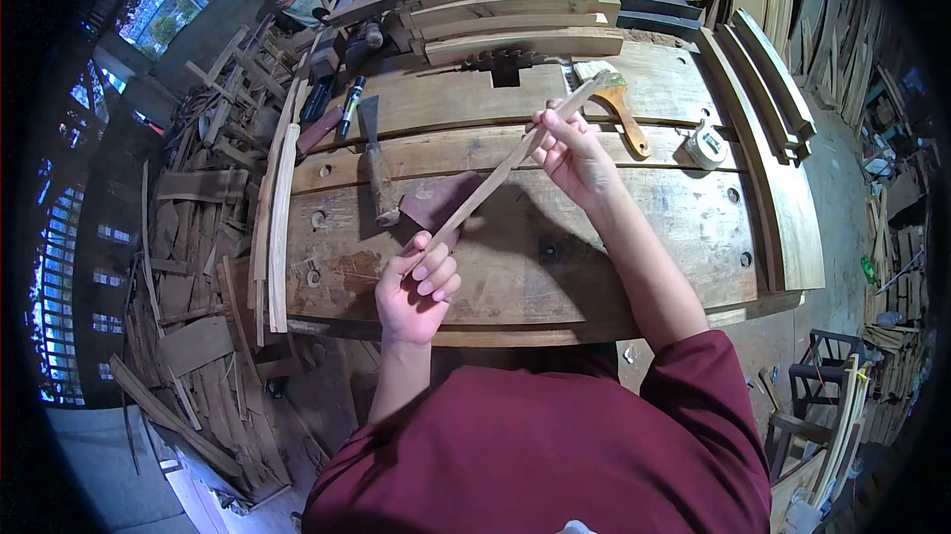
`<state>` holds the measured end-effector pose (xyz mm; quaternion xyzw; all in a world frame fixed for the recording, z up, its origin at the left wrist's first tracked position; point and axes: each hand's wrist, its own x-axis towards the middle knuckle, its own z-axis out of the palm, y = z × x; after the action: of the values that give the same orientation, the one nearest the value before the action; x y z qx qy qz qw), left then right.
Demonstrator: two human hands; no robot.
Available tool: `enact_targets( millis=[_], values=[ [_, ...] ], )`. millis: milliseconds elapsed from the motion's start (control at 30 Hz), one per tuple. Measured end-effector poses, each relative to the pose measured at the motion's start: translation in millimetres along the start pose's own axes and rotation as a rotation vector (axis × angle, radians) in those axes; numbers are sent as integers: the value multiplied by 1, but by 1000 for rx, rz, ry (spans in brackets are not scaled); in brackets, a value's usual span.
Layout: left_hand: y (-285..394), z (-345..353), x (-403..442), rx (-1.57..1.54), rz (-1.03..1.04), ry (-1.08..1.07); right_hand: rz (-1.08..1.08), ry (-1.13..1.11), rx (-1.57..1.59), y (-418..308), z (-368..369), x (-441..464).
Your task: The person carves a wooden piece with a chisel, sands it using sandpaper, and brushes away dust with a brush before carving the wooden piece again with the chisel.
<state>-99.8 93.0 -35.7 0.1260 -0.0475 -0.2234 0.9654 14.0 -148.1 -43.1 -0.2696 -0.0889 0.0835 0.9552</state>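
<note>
A thin wooden strip (492, 180) runs diagonally above the workbench (515, 286), its far end up and to the right. My left hand (421, 286) grips its near end, fingers wrapped round it. Farther along, my right hand (570, 153) pinches the strip between thumb and fingers, below its far tip. Beneath the strip, a dark reddish sheet (436, 205) lies on the bench. Close beyond my right hand is a brush (626, 121) with an orange-brown handle. A chisel-like tool (379, 177) rests left of the sheet.
Curved wooden pieces (515, 14) are stacked at the bench's back, with more (768, 158) along its right side. A tape measure (706, 146) sits at the right. A marker (351, 108) lies at the back left. Scrap wood (203, 341) is piled on the left.
</note>
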Motion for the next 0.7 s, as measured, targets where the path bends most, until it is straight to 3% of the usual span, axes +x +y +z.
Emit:
enact_targets(
  millis=[300,533,700],
  values=[
    [-5,1,0,157,23,112,7,-60,-136,4,9,-4],
    [-4,-3,-1,195,48,85,-34,-51,-44,-14,9,-2],
    [-3,-4,-3,187,43,98,-79,64,-21,-25,3,-2]
  ],
)
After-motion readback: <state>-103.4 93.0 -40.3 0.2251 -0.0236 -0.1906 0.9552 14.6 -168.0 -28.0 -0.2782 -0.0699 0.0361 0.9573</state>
